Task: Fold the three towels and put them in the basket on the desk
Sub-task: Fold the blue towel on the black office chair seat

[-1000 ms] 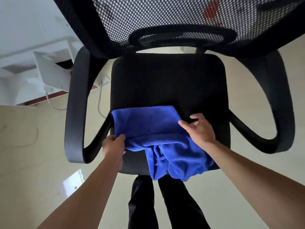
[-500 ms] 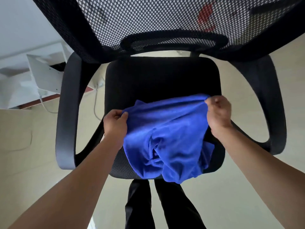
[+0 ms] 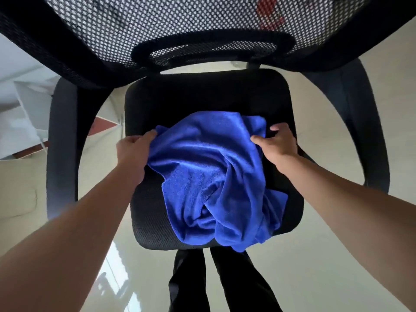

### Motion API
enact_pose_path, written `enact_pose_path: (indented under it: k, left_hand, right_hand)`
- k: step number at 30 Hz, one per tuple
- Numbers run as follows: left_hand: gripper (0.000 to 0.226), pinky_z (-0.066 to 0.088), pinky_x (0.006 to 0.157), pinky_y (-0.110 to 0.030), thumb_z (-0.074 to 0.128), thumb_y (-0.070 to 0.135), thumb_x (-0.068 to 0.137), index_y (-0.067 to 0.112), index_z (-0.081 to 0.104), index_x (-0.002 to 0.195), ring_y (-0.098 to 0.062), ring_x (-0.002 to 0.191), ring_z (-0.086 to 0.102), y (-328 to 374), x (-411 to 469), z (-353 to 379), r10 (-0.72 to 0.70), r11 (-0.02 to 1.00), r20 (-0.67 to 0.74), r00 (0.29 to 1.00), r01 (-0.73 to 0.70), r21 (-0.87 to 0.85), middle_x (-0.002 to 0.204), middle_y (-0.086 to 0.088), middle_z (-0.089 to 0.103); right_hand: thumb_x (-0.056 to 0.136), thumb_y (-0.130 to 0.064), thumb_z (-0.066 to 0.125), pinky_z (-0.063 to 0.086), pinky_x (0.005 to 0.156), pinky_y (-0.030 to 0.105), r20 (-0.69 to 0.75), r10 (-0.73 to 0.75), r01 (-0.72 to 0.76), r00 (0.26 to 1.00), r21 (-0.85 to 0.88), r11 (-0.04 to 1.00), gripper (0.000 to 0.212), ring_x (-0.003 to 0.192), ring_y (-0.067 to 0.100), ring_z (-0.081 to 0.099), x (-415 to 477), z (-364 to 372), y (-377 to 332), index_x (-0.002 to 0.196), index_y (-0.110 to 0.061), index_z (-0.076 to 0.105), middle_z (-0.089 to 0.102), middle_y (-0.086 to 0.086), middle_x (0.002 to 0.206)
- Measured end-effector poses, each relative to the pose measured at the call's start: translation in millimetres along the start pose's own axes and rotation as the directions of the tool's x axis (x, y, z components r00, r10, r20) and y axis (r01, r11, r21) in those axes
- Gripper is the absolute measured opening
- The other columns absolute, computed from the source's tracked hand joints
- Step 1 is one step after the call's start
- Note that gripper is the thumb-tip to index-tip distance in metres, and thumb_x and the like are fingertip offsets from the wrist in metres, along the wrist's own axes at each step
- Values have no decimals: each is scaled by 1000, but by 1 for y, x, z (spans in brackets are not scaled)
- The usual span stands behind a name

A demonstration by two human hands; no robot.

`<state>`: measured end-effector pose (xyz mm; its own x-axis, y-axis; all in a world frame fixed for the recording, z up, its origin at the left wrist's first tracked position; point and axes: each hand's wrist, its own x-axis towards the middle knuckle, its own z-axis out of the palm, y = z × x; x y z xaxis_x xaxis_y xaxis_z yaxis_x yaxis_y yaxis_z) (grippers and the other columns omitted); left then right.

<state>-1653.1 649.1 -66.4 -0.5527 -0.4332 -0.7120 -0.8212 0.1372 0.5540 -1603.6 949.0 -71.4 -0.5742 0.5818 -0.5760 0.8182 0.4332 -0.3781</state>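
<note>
The blue towel (image 3: 209,176) lies bunched and creased on the chair seat (image 3: 202,97), its lower folds hanging over the seat's front edge. It stretches between your two hands. Your left hand (image 3: 132,145) grips its upper left corner, fingers curled round the cloth. Your right hand (image 3: 279,145) pinches the upper right edge, thumb on top of the cloth and fingers curled behind it. The chair's mesh back (image 3: 180,25) rises beyond the seat. Your dark trouser legs (image 3: 186,278) stand below on the pale floor (image 3: 315,255).
</note>
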Motion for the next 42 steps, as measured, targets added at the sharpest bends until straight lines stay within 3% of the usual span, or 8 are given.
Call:
enact_pose_path:
  k: [4, 12, 18, 24, 30, 35, 39, 42]
  left_hand:
    - [19, 50, 67, -28, 77, 12, 73, 20, 64, 63, -20, 68, 60, 25, 7, 16, 77, 997, 31, 997, -77, 4, 68, 0, 63]
    - [18, 58, 70, -41, 68, 12, 80, 19, 57, 67, -24, 71, 61, 46, 35, 21, 88, 993, -111, 990, -96, -70, 70, -4, 60]
    - [10, 46, 52, -28, 63, 14, 81, 18, 54, 78, -19, 61, 53, 38, 51, 19, 98, 993, -162, 982, -108, -50, 69, -2, 55]
    - [23, 50, 59, -29, 72, 24, 79, 21, 54, 64, -18, 62, 56, 46, 46, 29, 135, 989, -184, 974, -145, -40, 66, 0, 58]
    - [40, 58, 73, -45, 75, 47, 58, 18, 63, 84, -30, 74, 67, -26, -12, 8, 5, 997, -135, 991, 5, 75, 84, -8, 69]
    - [18, 51, 66, -39, 79, 19, 70, 9, 65, 74, -28, 68, 61, -106, -76, -6, -194, 973, -2, 981, 193, 126, 75, -13, 68]
    - [16, 51, 70, -45, 77, 7, 72, 10, 62, 65, -26, 70, 57, -130, -72, -24, -303, 953, -32, 952, 303, -7, 68, -16, 62]
    - [14, 49, 67, -36, 72, 3, 78, 10, 62, 72, -25, 74, 57, -115, -51, -30, -262, 962, -53, 964, 256, -90, 80, -17, 62]
  right_hand:
    - [83, -17, 67, 54, 81, 39, -28, -15, 17, 999, 53, 998, 12, 94, 35, 66, 19, -10, -9, 87, -6, 69, 72, 15, 101]
    - [70, -49, 68, 50, 57, 34, 140, -93, 119, 986, -191, 974, 41, 66, 33, 65, 31, -16, -19, 62, -11, 53, 63, 11, 63]
    - [85, -40, 61, 50, 78, 36, -117, -124, 106, 985, -149, 983, 26, 96, 32, 64, 58, -16, -24, 92, -15, 65, 70, 9, 100]
    - [87, -47, 60, 49, 79, 33, -181, -137, 128, 974, -60, 990, 28, 93, 28, 64, 77, -19, -40, 97, -21, 64, 70, 4, 100]
    - [83, -52, 65, 31, 55, 33, 57, 1, -3, 998, 25, 1000, 52, 52, 24, 43, -6, -1, 6, 57, -14, 42, 42, 1, 52]
    - [79, -37, 76, 39, 57, 29, 412, 157, -267, 898, 225, 937, 41, 62, 17, 51, -89, 24, 54, 67, -5, 54, 52, 7, 64]
    - [59, -60, 73, 50, 69, 41, 262, 238, -327, 935, 386, 862, 50, 72, 24, 62, -71, 8, 72, 72, -13, 67, 66, 4, 70]
    - [75, -48, 75, 55, 63, 32, 113, 197, -225, 974, 368, 902, 35, 59, 12, 62, -43, -15, 69, 70, -15, 63, 60, 4, 65]
